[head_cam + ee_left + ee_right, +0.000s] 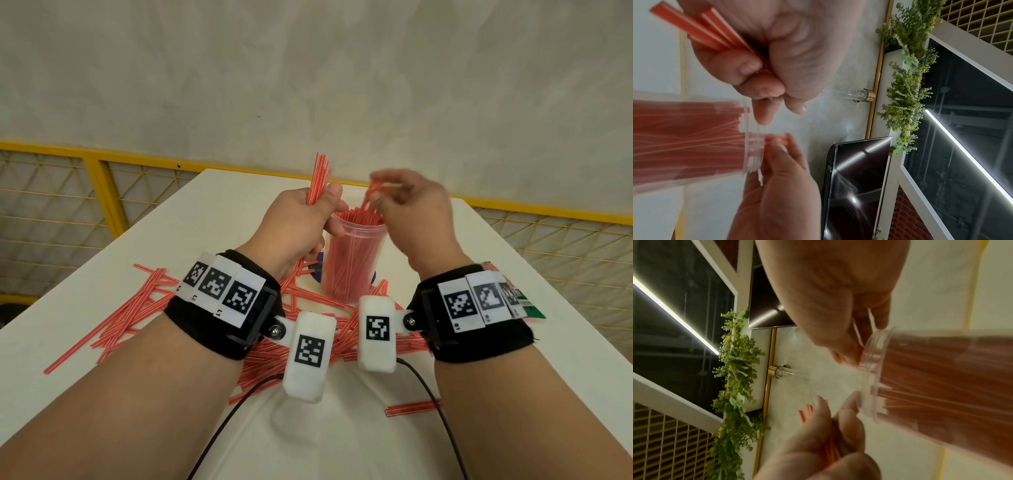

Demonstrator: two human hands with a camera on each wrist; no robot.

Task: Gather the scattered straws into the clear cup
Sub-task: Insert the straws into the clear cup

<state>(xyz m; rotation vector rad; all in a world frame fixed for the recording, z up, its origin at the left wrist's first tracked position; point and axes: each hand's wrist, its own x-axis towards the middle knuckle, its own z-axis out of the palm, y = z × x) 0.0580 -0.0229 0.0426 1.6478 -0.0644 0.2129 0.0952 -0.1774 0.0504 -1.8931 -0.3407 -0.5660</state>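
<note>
On the white table (445, 342), the left hand (301, 222) grips a straw bundle (318, 178) while the right hand (411, 205) pinches straws (371, 195) over the cup (352, 260).

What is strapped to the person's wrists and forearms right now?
Both forearms are bare, with no sleeves. Each wrist wears a wide black band, the left band and the right band, topped with white tiles printed with black square codes. A white block with one code hangs off each band, trailing a thin black cable.
</note>
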